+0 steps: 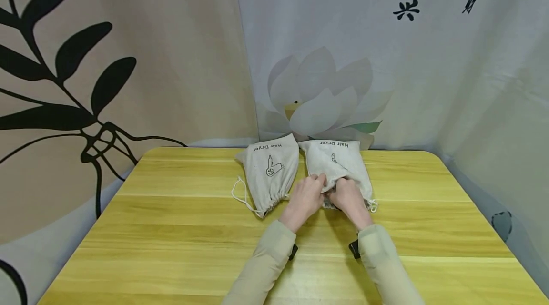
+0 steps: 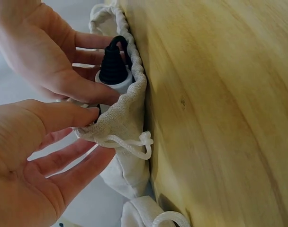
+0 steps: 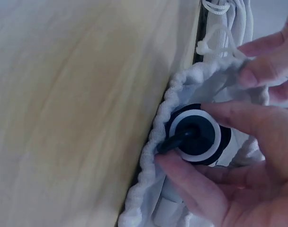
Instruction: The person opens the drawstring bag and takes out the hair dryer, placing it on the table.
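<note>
On the right, a beige drawstring bag (image 1: 336,155) printed "Hair Dryer" lies with its gathered mouth toward me. My left hand (image 1: 305,196) pinches the rim of that mouth between thumb and fingers. Inside the opening, my right hand (image 1: 346,195) grips the hair dryer (image 3: 201,147) by its handle end, thumb on one side and fingers on the other. The handle end shows a white ring and a black cord (image 2: 113,66) coming out of it. The rest of the dryer is hidden in the cloth.
A second beige "Hair Dryer" drawstring bag (image 1: 274,169) lies just left of the first, its white drawstring (image 1: 241,195) looped out onto the wood. Both bags are at the far side of the wooden table (image 1: 193,238), before a printed curtain (image 1: 184,57).
</note>
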Demonstrator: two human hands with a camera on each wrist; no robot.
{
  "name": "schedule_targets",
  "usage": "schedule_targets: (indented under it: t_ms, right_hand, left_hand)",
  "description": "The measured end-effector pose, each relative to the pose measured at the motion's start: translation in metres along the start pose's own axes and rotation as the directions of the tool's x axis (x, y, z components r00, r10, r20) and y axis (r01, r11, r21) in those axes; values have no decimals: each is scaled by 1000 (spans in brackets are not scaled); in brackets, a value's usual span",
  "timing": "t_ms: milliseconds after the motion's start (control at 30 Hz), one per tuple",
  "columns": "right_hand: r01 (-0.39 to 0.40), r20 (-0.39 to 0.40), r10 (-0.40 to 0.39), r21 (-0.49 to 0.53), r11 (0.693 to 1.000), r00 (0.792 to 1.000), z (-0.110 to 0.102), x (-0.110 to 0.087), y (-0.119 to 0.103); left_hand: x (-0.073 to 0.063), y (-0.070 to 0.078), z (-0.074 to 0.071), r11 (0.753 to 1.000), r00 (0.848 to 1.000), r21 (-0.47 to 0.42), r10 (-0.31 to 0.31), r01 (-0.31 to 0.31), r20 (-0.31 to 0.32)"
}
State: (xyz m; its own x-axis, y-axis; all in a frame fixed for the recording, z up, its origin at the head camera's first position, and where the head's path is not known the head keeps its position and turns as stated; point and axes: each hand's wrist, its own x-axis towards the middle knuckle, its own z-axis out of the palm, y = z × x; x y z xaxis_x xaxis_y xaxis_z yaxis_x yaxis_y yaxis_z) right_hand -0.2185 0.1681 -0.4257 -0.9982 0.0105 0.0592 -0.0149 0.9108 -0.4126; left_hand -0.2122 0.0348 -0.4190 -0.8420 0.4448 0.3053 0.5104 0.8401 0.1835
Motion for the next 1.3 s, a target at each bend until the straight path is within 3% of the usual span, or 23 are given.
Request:
schedule_targets:
  t_ms: [400, 633, 1033, 1167, 1300]
  right_hand:
    - [19, 64, -21, 27, 999, 998, -11, 2, 10]
    - [28, 163, -35, 44, 999, 986, -26, -4, 14]
    - [159, 241, -161, 25, 987, 957, -44, -13, 28]
    - [176, 268, -185, 58, 983, 945, -48, -15, 36]
    - [208, 287, -219, 69, 976, 933, -52, -18, 48]
  left_hand:
    - [1, -1, 5, 1000, 999, 0, 1, -1, 47]
    - [1, -1, 6, 1000, 997, 1, -12, 12, 82]
    - [-2, 4, 5, 999, 996, -43, 6, -3, 89]
    - [-3, 5, 7, 998, 994, -52, 32, -27, 108]
    - [-4, 3, 9, 994, 990, -51, 98, -93, 103]
